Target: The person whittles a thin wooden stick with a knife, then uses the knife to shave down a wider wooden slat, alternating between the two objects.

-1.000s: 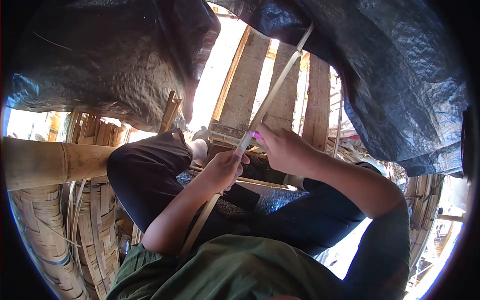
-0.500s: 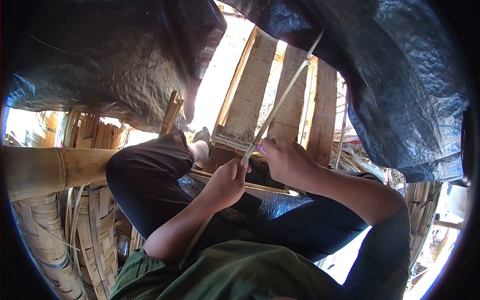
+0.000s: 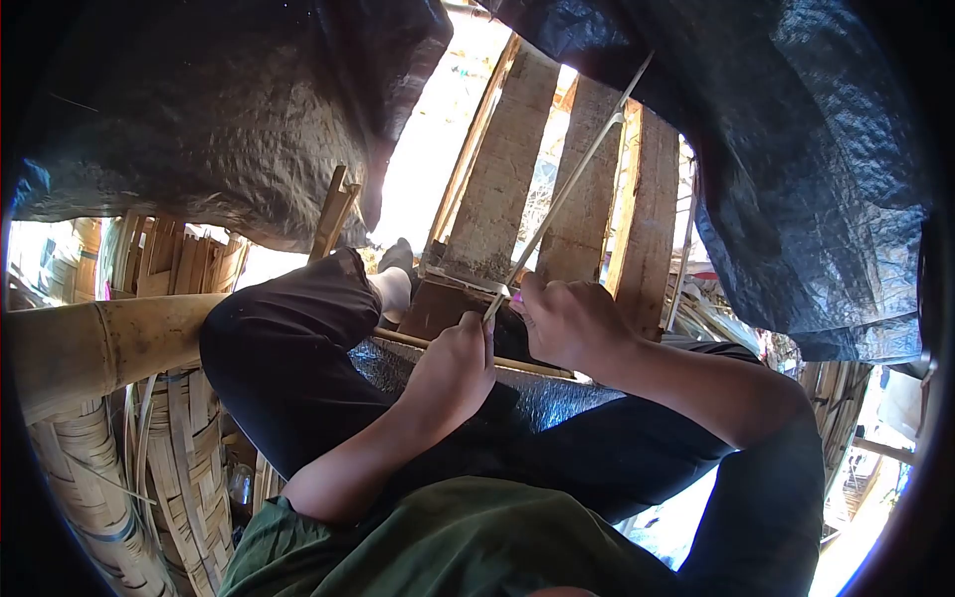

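A long, thin pale strip (image 3: 569, 183) slants from my hands up to the right, with a small node or bend near its upper part. My left hand (image 3: 456, 370) is closed on its lower end, thumb on top. Just to the right, my right hand (image 3: 569, 318) is closed at the strip, its fingertips pinched beside a small pink item that is mostly hidden. The two hands are close together above my lap, with a narrow gap between them.
Wooden planks (image 3: 502, 164) stand ahead. Dark plastic sheeting (image 3: 816, 179) hangs on both sides. A thick bamboo pole (image 3: 119, 343) lies at the left by my knee, above woven bamboo baskets (image 3: 184, 468). A reflective sheet (image 3: 567, 398) lies beneath my hands.
The strip has shifted slightly and looks thinner, turned more edge-on. My left hand has turned a little and my right hand has moved slightly right and down. The view has shifted slightly.
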Demonstrator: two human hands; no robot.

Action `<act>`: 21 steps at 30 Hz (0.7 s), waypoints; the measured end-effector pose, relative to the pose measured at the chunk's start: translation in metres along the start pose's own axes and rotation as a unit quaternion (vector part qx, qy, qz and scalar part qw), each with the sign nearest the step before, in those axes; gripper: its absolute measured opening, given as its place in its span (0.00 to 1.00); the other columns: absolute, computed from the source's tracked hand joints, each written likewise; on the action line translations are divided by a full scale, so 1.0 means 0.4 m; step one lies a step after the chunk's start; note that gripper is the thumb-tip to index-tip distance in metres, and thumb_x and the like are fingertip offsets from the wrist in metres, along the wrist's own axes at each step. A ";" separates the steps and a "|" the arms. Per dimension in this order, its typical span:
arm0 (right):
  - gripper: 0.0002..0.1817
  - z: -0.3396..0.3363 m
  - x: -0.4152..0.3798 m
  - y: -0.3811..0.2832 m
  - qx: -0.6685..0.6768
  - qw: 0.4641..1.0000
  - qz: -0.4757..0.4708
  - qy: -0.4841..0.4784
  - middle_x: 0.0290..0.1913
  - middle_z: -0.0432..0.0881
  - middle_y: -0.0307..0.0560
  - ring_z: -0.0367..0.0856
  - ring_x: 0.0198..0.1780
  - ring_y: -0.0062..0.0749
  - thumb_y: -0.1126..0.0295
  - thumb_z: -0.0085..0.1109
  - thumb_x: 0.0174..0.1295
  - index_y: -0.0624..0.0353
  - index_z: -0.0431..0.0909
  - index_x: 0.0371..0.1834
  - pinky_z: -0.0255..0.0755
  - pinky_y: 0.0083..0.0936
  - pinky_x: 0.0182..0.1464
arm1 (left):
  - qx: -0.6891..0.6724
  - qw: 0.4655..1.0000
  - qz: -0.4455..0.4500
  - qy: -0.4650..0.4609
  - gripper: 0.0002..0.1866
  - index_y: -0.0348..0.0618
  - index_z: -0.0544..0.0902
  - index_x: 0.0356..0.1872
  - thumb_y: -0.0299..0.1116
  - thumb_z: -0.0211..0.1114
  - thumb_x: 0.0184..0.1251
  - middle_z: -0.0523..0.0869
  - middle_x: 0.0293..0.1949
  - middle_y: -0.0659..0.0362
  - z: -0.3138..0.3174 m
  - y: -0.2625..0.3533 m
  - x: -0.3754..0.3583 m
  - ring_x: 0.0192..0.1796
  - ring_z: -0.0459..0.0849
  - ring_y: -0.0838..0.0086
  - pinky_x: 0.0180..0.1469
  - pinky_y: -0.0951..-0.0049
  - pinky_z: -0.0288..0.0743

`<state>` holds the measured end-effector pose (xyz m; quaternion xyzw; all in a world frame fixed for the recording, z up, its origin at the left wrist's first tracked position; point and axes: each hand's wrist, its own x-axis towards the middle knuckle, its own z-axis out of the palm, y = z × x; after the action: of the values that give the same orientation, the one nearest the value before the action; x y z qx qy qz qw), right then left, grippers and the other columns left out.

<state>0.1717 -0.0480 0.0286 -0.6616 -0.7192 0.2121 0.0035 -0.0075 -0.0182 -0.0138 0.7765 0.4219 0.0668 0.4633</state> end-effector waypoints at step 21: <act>0.11 -0.024 0.071 0.141 -0.089 0.986 0.112 0.082 0.26 0.82 0.56 0.84 0.26 0.50 0.72 0.51 0.58 0.64 0.76 0.42 0.80 0.41 0.30 | -0.001 0.999 0.038 0.035 0.12 0.30 0.69 0.29 0.28 0.50 0.73 0.74 0.16 0.39 0.015 -0.015 -0.004 0.22 0.77 0.41 0.24 0.50 0.68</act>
<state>0.2243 -0.0161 0.0122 -0.7510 -0.6537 0.0914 -0.0201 -0.0092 -0.0220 -0.0213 0.7887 0.4080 0.1123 0.4460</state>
